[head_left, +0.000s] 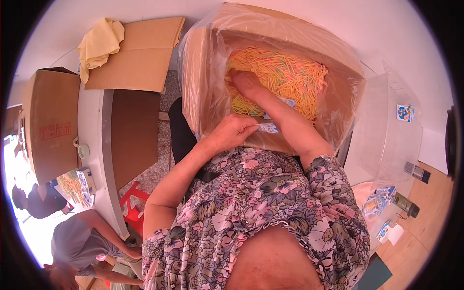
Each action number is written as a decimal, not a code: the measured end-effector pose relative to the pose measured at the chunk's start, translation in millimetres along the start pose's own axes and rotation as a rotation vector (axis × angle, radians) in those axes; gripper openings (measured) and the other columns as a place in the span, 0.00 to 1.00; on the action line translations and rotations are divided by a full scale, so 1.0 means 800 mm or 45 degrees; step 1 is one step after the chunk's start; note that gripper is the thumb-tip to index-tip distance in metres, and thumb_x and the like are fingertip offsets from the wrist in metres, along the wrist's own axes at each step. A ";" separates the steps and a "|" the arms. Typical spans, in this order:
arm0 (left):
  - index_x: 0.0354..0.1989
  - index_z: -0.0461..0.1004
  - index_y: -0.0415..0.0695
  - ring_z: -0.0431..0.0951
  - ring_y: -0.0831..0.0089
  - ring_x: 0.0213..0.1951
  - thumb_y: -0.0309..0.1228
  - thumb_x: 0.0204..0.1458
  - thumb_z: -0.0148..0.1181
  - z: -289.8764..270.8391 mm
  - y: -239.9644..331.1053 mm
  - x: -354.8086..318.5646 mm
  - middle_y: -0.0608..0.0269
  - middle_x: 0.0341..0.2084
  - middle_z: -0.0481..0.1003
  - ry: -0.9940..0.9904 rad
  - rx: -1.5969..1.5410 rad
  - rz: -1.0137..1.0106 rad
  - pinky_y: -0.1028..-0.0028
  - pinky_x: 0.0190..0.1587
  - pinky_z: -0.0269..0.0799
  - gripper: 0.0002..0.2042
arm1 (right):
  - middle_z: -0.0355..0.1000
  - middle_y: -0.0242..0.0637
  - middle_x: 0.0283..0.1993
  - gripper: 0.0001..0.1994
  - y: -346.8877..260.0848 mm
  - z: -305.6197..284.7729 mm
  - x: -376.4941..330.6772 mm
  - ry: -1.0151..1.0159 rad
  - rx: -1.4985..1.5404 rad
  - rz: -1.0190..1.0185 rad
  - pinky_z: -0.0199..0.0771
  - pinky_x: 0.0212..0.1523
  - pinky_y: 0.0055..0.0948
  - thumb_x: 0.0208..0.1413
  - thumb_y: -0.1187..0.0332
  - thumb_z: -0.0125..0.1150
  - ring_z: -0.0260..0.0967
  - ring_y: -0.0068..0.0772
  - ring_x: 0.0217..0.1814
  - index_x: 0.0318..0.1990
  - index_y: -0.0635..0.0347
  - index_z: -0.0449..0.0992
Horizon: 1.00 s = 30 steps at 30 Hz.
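A large cardboard box (195, 77), lined with clear plastic film, stands in front of me. Inside lies a heap of thin yellow, orange and green sticks (295, 77). My right hand (246, 84) reaches down into the left part of the heap, its fingers hidden among the sticks. At the box's near edge, my left hand (234, 129) pinches the end of a small blue-and-white plastic packet (267, 127). Another packet (289, 102) of like colours lies on the sticks, partly behind my right forearm.
On the left, a cardboard sheet (140, 55) carries a yellow cloth (101, 43). Beyond are another carton (53, 121), a cup (83, 151) and co-workers (87, 237). A clear plastic bin (382, 125) stands to the right, near a dark green bottle (406, 205) and more packets (379, 200).
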<state>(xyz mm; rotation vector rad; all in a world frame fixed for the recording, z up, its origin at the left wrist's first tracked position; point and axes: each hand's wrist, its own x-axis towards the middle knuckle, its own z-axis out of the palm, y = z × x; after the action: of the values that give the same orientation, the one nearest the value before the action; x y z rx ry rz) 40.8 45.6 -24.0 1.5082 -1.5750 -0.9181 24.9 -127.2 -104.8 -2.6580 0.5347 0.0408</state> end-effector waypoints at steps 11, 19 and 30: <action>0.26 0.67 0.36 0.68 0.52 0.25 0.29 0.54 0.54 -0.004 0.002 -0.002 0.49 0.20 0.67 0.032 -0.036 -0.049 0.64 0.29 0.64 0.09 | 0.63 0.30 0.21 0.06 0.025 -0.024 -0.020 -0.216 2.004 0.550 0.57 0.19 0.22 0.57 0.65 0.54 0.56 0.20 0.20 0.32 0.55 0.67; 0.27 0.70 0.36 0.71 0.48 0.27 0.30 0.53 0.54 -0.006 0.013 0.002 0.47 0.21 0.70 0.052 -0.123 -0.145 0.63 0.28 0.66 0.08 | 0.58 0.25 0.19 0.09 0.039 -0.054 0.040 0.186 2.342 0.624 0.45 0.13 0.18 0.57 0.69 0.52 0.49 0.16 0.16 0.25 0.53 0.62; 0.26 0.69 0.36 0.70 0.48 0.26 0.30 0.53 0.54 -0.005 0.008 -0.001 0.48 0.20 0.69 0.094 -0.120 -0.150 0.63 0.28 0.65 0.09 | 0.48 0.23 0.13 0.14 0.016 -0.061 0.013 -0.106 2.655 0.632 0.38 0.11 0.21 0.56 0.68 0.49 0.41 0.19 0.10 0.20 0.48 0.55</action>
<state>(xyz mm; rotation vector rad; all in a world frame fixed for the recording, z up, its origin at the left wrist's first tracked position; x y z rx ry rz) 41.4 46.8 -16.3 1.5633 -1.3838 -0.9773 27.2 -161.6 -66.9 -0.4844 0.5994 -0.1672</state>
